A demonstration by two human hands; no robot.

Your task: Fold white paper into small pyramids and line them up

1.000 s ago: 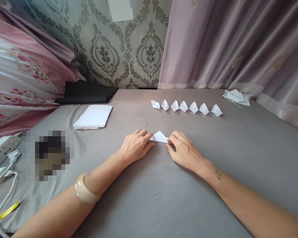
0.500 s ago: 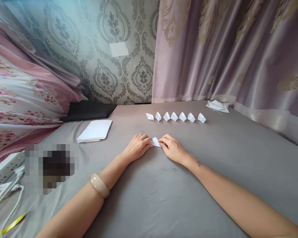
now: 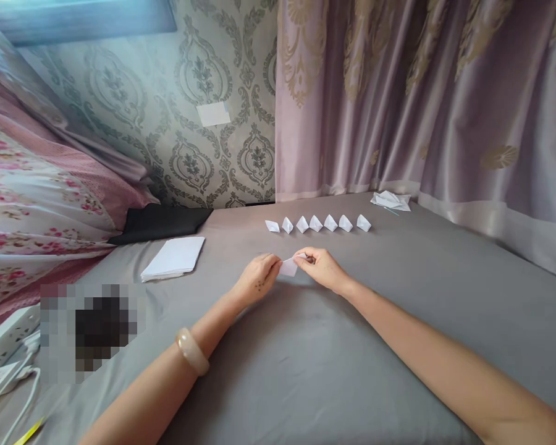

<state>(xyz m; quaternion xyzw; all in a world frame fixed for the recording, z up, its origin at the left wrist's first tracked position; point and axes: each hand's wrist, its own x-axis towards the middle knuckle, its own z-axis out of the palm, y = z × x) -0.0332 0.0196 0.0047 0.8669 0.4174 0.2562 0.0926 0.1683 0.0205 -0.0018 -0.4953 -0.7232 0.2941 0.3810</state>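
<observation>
A small folded piece of white paper (image 3: 288, 268) is held between my two hands, just above the grey sheet (image 3: 333, 346). My left hand (image 3: 259, 275) pinches its left end, and my right hand (image 3: 322, 267) pinches the right end between thumb and fingers. Part of the paper is hidden by my fingertips. Beyond my hands stands a row of several small folded white paper shapes (image 3: 315, 223). To the left lies a stack of white paper sheets (image 3: 173, 258).
At the back right lies a pile of white papers (image 3: 391, 201) by the curtain (image 3: 352, 111). A black cloth (image 3: 162, 222) is at the back left. Power strips (image 3: 7, 337) with white cables, a yellow strip (image 3: 28, 431) and a blurred-out patch are at the left.
My hands have lifted the folded paper off the sheet and tilted it, so its face now hangs below my fingers. The camera view has tipped up and shifted slightly right.
</observation>
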